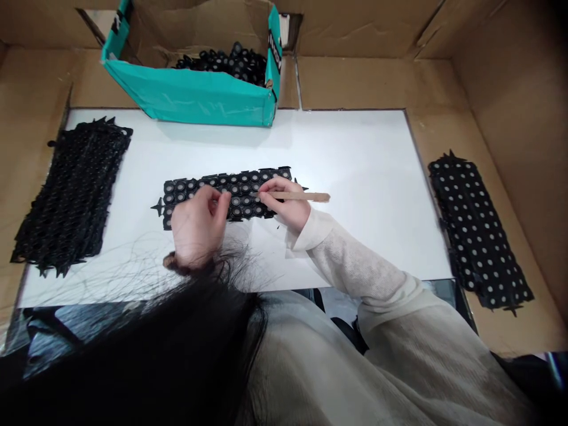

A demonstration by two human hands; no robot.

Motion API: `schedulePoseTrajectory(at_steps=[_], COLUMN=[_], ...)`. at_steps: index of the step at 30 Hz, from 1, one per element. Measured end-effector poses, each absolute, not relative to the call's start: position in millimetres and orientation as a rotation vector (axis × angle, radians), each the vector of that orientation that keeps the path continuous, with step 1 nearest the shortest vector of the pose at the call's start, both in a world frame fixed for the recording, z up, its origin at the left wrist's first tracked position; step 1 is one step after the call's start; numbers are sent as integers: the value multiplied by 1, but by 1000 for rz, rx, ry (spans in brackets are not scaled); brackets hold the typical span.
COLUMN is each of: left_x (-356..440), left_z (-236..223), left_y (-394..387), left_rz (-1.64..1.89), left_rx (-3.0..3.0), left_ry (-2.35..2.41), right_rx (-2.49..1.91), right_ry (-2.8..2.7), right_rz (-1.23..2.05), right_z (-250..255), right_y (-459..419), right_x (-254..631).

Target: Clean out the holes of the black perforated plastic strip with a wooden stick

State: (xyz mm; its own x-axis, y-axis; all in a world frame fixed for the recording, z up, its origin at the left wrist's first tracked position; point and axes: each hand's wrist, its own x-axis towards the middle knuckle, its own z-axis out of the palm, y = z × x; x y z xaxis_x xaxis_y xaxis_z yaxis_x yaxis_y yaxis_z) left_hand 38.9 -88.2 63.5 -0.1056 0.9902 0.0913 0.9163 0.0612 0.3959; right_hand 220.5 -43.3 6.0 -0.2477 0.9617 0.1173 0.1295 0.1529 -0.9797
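Observation:
A black rectangular sheet of round pieces with grey centres [237, 201] lies on the white board, with pointed tabs at both ends. My left hand [197, 222] rests over its left half, thumb and fingers pinched together. Whatever is between those fingertips is hidden or too small to name. Over the right half, my right hand [284, 198] is closed on a slim tool with a light brown handle [317, 197]. The thin tip of this tool points left, onto the round pieces; its exact kind is unclear.
A teal cardboard box [208, 97] holding a heap of black round pieces [235, 64] stands at the back. Stacked black sheets [75, 189] lie at the left, and more dotted black sheets [477, 228] at the right. Cardboard walls [515, 94] enclose the white board [368, 177].

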Motion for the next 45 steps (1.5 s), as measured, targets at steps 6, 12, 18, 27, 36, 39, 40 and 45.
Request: schedulePoseTrajectory(at_steps=[6,12,18,27,36,39,40,45], left_x=[46,51,67,73,71,71,71,71], left_z=[37,12,22,31,30,26,25,24], left_y=[-134,-143,-127,-89,-86,-87,-87,-88], left_rz=[367,526,1073,1069,902,953,965,991], left_rx=[1879,1974,1075,704,922,926,932,942], left_ry=[2140,2048,1587,1544,1710,1658,1645,1629], right_rx=[-1031,-1012,-994,-998,-1071,-1060,-1055,-1041], right_ry=[-1556,-1539,-1588,-1610,-1691,-1734,-1747,-1749], right_rz=[1147,1233,1139,1106,1054,1000,979,967], right_z=[1,-9,-8,-6,3,4,4,3], right_y=[-41,-42,-46,-48,-50,-49,-49,-49], right_x=[224,224,221,220,218,219,219,220])
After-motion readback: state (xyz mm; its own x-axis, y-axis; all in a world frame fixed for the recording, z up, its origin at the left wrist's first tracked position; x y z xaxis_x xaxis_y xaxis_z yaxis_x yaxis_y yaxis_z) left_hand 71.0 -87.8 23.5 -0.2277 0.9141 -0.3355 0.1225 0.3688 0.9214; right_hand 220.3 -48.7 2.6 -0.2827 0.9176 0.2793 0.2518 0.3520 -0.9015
